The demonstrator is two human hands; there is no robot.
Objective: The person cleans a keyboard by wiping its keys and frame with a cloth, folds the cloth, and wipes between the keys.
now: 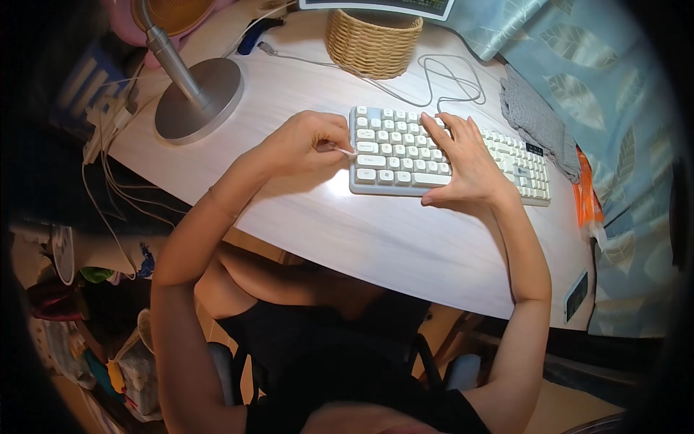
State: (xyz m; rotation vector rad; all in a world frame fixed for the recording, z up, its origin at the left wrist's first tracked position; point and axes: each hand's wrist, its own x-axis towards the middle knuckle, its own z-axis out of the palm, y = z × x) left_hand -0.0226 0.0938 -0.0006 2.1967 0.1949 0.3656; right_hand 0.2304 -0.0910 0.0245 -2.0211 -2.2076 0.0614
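Across the middle of the pale desk (303, 217) lies a white keyboard (390, 148) with a light-blue casing, its long side running from left to right. At its left end, the left hand (311, 145) pinches a thin white stick (345, 152) between thumb and fingers, the tip meeting the keyboard's edge. Over the middle keys, the right hand (470, 159) lies with fingers spread and extended, clenched on nothing, the fingertips towards the far rows and the thumb at the near edge.

Beyond the keyboard, a grey cable (426, 87) loops over the desk. Farther off stands a round woven basket (372, 47); a screen (376, 6) overlaps its top, so its contents cannot be told. To the far left, a lamp base (199, 105) stands near a pink, round object (126, 25), cut off by the view. On the right, a grey knitted cloth (531, 119) lies beside the keyboard, with an orange plastic bag (589, 192) at the desk's edge; what it holds is unclear. A phone (576, 296) lies at the near right, by a leaf-patterned curtain (578, 79).
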